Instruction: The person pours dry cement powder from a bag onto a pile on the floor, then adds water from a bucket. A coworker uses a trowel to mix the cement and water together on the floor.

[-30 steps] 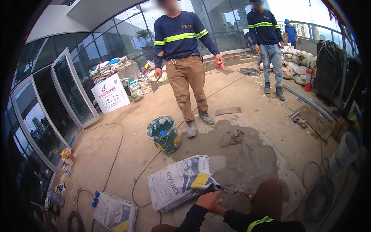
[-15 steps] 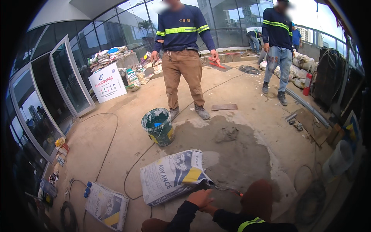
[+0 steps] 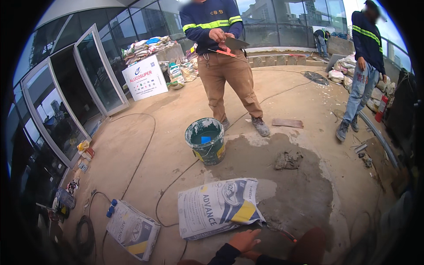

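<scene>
- Your one visible hand (image 3: 244, 241) sits at the bottom centre of the frame, fingers spread loosely, just below the lower edge of the grey-white paper cement sack with blue and yellow print (image 3: 218, 206); you cannot tell whether it touches the sack, and it grips nothing that shows.
- Which hand this is cannot be made out; a dark sleeve leads to it from the lower edge, and your other hand is out of view.
- That sack lies flat on the concrete floor (image 3: 132, 145), low in the middle of the frame, beside a dark wet patch of mortar (image 3: 291, 194).
- A thin red-handled tool (image 3: 282, 232) lies just right of your hand, at the sack's lower right corner.
- Above the sack, mid-frame, stands a green plastic bucket smeared with cement (image 3: 206, 141).
- A second, similar sack (image 3: 132, 229) lies at lower left, near a black cable.
- Behind the bucket a person in brown trousers (image 3: 229, 79) stands holding a flat trowel (image 3: 234, 43) at top centre.
- Another person in jeans (image 3: 360, 88) stands at the upper right.
</scene>
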Demonstrator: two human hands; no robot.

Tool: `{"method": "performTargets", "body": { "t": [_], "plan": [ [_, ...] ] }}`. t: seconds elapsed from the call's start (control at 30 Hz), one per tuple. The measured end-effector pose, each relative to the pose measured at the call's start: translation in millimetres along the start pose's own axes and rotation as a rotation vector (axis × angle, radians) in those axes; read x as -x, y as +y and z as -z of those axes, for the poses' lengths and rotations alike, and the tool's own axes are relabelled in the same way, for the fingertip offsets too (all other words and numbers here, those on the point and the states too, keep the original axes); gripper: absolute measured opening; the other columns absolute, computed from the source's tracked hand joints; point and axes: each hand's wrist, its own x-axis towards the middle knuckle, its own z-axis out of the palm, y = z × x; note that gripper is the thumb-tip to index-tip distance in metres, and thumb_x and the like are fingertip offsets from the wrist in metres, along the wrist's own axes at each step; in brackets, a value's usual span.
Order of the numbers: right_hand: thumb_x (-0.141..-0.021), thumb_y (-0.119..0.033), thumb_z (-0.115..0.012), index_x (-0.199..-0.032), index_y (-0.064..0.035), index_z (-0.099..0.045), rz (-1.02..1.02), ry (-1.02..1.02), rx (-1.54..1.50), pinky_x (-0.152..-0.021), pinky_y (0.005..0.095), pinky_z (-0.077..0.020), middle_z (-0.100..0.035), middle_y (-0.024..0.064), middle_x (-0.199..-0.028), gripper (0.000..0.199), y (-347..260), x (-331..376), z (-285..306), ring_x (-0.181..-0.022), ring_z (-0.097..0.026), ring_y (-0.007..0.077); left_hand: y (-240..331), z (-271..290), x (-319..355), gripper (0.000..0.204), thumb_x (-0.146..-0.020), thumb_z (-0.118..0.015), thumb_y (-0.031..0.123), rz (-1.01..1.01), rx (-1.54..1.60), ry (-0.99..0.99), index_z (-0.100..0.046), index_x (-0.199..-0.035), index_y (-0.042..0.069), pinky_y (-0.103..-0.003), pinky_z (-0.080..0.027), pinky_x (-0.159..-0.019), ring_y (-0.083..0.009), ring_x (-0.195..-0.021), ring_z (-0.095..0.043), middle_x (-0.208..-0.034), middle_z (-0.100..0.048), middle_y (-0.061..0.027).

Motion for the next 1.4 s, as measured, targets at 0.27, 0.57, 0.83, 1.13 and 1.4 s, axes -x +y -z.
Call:
{"method": "performTargets", "body": {
  "t": [0.27, 0.57, 0.83, 1.13, 1.4],
  "plan": [
    [-0.096, -0.031, -0.049, -0.107, -0.0075, -0.070, 0.257, -0.025, 0.581, -0.087, 0.0444, -0.0517, -0.070, 0.0190, -0.099, 0.033, -27, 86, 58, -0.094, -0.067, 0.0367, -40, 43, 79, 0.058, -0.094, -0.061, 0.028, 0.239, 0.326, 0.548, -0.043, -0.145, 0.006, -0.047, -0.048, -0.096, -0.0432, -0.117, -0.057, -0.129, -0.058, -0.0258],
    [-0.088, -0.028, -0.061, -0.086, -0.0068, -0.073, -0.120, 0.447, 0.645, -0.074, 0.0377, -0.0538, -0.071, 0.0098, -0.078, 0.024, -133, 228, 86, -0.078, -0.070, 0.0272, 19, 88, 311, 0.057, -0.096, -0.057, 0.028, 0.801, 0.008, 0.404, -0.039, -0.149, 0.014, -0.053, -0.047, -0.097, -0.0415, -0.120, -0.055, -0.140, -0.050, -0.0225],
    [-0.093, -0.023, -0.060, -0.104, 0.0003, -0.064, -0.359, 0.651, -0.158, -0.060, 0.0293, -0.0471, -0.063, 0.0038, -0.079, 0.026, -287, 266, 70, -0.063, -0.058, 0.0124, 107, 181, 456, 0.064, -0.089, -0.062, 0.029, 1.058, 0.186, -0.405, -0.037, -0.147, 0.017, -0.056, -0.050, -0.089, -0.0402, -0.115, -0.060, -0.135, -0.053, -0.0140],
    [-0.090, -0.019, -0.060, -0.088, -0.0024, -0.064, -0.284, 0.761, -0.472, -0.049, 0.0271, -0.0434, -0.060, 0.0035, -0.067, 0.017, -312, 265, 96, -0.054, -0.055, 0.0117, 78, 199, 508, 0.058, -0.090, -0.063, 0.033, 0.948, 0.316, -0.728, -0.045, -0.144, 0.020, -0.053, -0.048, -0.098, -0.0415, -0.123, -0.057, -0.137, -0.056, -0.0169],
    [-0.090, -0.017, -0.060, -0.090, -0.0026, -0.064, -0.289, 0.920, -0.766, -0.043, 0.0291, -0.0424, -0.059, 0.0048, -0.063, 0.015, -270, 244, 134, -0.049, -0.055, 0.0129, 9, 365, 352, 0.053, -0.091, -0.063, 0.034, 1.095, 0.230, -0.430, -0.051, -0.140, 0.017, -0.049, -0.049, -0.097, -0.0388, -0.120, -0.059, -0.130, -0.061, -0.0166]
  ]
}}
